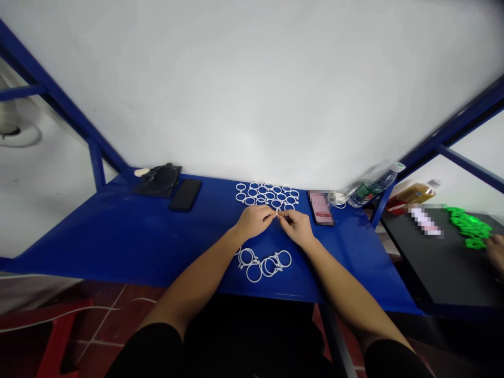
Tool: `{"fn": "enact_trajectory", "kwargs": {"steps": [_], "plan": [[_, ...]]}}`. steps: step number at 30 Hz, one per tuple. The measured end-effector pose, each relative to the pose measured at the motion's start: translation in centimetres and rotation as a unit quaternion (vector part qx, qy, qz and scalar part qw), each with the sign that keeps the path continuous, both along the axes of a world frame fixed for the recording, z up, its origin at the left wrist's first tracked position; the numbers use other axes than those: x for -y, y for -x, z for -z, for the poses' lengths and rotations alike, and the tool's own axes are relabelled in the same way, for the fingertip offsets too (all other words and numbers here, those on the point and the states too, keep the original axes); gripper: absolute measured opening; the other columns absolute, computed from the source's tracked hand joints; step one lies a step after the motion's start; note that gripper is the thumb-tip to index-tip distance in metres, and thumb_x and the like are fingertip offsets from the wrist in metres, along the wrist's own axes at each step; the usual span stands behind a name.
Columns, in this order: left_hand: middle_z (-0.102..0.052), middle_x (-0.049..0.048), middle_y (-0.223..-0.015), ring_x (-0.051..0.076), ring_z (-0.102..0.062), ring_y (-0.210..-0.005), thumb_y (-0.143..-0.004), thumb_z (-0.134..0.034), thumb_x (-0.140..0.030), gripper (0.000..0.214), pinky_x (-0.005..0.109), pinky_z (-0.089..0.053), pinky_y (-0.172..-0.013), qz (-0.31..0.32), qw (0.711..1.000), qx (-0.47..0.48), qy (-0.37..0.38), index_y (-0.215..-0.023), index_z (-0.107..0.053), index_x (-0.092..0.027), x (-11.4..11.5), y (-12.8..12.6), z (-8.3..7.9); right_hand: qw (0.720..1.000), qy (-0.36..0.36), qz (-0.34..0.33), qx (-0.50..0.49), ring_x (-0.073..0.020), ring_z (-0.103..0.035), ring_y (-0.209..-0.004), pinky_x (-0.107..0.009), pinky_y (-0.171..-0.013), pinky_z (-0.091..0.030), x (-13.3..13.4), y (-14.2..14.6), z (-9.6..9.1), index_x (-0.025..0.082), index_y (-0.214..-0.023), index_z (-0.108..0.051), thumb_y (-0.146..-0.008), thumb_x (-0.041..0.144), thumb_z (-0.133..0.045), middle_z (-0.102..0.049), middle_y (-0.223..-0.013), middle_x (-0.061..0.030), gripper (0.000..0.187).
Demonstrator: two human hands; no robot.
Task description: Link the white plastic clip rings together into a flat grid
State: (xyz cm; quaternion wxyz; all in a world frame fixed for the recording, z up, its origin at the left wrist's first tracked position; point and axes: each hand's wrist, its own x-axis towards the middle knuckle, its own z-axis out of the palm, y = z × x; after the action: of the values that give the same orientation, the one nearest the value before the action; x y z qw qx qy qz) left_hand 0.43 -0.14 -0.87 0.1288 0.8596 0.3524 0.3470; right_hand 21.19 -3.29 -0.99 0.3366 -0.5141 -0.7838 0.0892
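Observation:
My left hand (255,221) and my right hand (296,226) meet over the middle of the blue table (118,236), fingers pinched together on a small white plastic ring (277,213) held between them. Just beyond the hands lie several white rings (268,194) laid out in tidy rows. Nearer to me, between my forearms, sits a loose cluster of several white rings (264,263) close to the table's front edge.
A black phone (185,195) and a dark pouch (158,180) lie at the back left. A second phone (320,207), a coiled cable and a lying plastic bottle (374,187) sit at the back right. On the neighbouring black table, green parts (470,227) and another person's hand (496,252).

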Motion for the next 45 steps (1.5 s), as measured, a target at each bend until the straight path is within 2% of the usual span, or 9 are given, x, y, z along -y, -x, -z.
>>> {"fn": "enact_trajectory", "kwargs": {"steps": [6, 10, 16, 20, 25, 30, 33, 37, 45], "plan": [[-0.078, 0.0053, -0.109, 0.019, -0.072, -0.099, -0.101, -0.061, -0.027, 0.019, 0.033, -0.054, -0.092, -0.011, 0.998, -0.039, 0.043, -0.112, -0.076, -0.022, -0.2, 0.4, -0.4, 0.994, 0.03, 0.019, 0.106, -0.0198, -0.072, -0.081, -0.027, -0.073, -0.049, -0.7, -1.0, -0.9, 0.023, -0.098, -0.076, -0.097, 0.028, -0.059, -0.08, -0.094, -0.0057, 0.017], [-0.078, 0.0047, -0.107, 0.018, -0.071, -0.097, -0.1, -0.063, -0.031, 0.019, 0.032, -0.053, -0.09, -0.015, 0.995, -0.066, 0.069, -0.111, -0.077, -0.021, -0.6, 1.3, -1.0, 0.997, 0.04, 0.034, 0.063, -0.0206, -0.072, -0.081, -0.028, -0.074, -0.049, -0.9, -1.4, -1.3, 0.022, -0.099, -0.075, -0.096, 0.027, -0.06, -0.079, -0.092, -0.0056, 0.015], [-0.077, 0.0026, -0.089, 0.017, -0.069, -0.082, -0.096, -0.067, -0.039, 0.022, 0.03, -0.05, -0.076, 0.008, 0.984, -0.123, 0.131, -0.092, -0.078, -0.021, -0.6, 1.8, -1.5, 0.981, 0.109, -0.1, 0.125, -0.0175, -0.07, -0.08, -0.026, -0.071, -0.046, -0.7, -0.6, -0.8, 0.024, -0.11, -0.074, -0.095, 0.028, -0.067, -0.077, -0.092, -0.002, 0.017], [-0.075, 0.0012, -0.084, 0.017, -0.067, -0.077, -0.094, -0.069, -0.042, 0.022, 0.029, -0.046, -0.07, 0.049, 0.977, -0.142, 0.154, -0.088, -0.077, -0.023, 0.0, 1.3, -1.4, 0.972, 0.122, -0.061, 0.193, -0.0195, -0.07, -0.086, -0.027, -0.071, -0.045, -1.4, -1.1, -0.1, 0.024, -0.111, -0.075, -0.095, 0.028, -0.068, -0.077, -0.1, -0.0055, 0.018], [-0.074, 0.0016, -0.087, 0.018, -0.066, -0.078, -0.093, -0.07, -0.042, 0.021, 0.03, -0.045, -0.07, 0.057, 0.972, -0.166, 0.158, -0.087, -0.076, -0.023, 0.2, 0.8, -1.2, 0.984, 0.111, -0.01, 0.141, -0.0183, -0.069, -0.081, -0.028, -0.072, -0.046, -1.6, -1.7, -0.5, 0.022, -0.094, -0.074, -0.096, 0.03, -0.067, -0.075, -0.092, -0.004, 0.01], [-0.073, 0.0035, -0.09, 0.019, -0.067, -0.083, -0.094, -0.069, -0.04, 0.021, 0.03, -0.047, -0.073, 0.053, 0.972, -0.176, 0.149, -0.086, -0.077, -0.022, 0.1, 1.1, -1.5, 0.981, 0.111, -0.075, 0.142, -0.0187, -0.069, -0.091, -0.028, -0.077, -0.047, -1.2, -0.8, -0.4, 0.023, -0.121, -0.07, -0.096, 0.027, -0.067, -0.074, -0.105, -0.0059, 0.026], [-0.072, 0.0029, -0.09, 0.019, -0.067, -0.083, -0.095, -0.068, -0.039, 0.02, 0.03, -0.048, -0.074, 0.051, 0.971, -0.173, 0.154, -0.089, -0.077, -0.022, 0.2, 1.1, -1.5, 0.972, 0.136, -0.075, 0.177, -0.0172, -0.067, -0.081, -0.026, -0.069, -0.042, -1.1, -0.6, -0.3, 0.023, -0.1, -0.074, -0.094, 0.029, -0.07, -0.074, -0.093, -0.0036, 0.01], [-0.073, 0.0033, -0.093, 0.02, -0.068, -0.084, -0.094, -0.069, -0.045, 0.025, 0.031, -0.049, -0.075, 0.065, 0.972, -0.172, 0.148, -0.093, -0.075, -0.021, 0.7, 0.3, -1.1, 0.97, 0.149, -0.025, 0.189, -0.0172, -0.066, -0.074, -0.026, -0.062, -0.037, -1.5, -1.5, -0.4, 0.023, -0.082, -0.071, -0.092, 0.04, -0.074, -0.074, -0.083, -0.0023, 0.02], [-0.075, 0.0032, -0.101, 0.02, -0.071, -0.094, -0.089, -0.075, -0.056, 0.035, 0.032, -0.052, -0.085, 0.1, 0.98, -0.122, 0.121, -0.104, -0.078, -0.024, 2.2, -0.9, -1.1, 0.987, 0.06, 0.054, 0.138, -0.0207, -0.07, -0.082, -0.029, -0.072, -0.047, -1.6, -2.9, -1.5, 0.024, -0.107, -0.073, -0.099, 0.033, -0.063, -0.079, -0.099, -0.0058, 0.016]]}}
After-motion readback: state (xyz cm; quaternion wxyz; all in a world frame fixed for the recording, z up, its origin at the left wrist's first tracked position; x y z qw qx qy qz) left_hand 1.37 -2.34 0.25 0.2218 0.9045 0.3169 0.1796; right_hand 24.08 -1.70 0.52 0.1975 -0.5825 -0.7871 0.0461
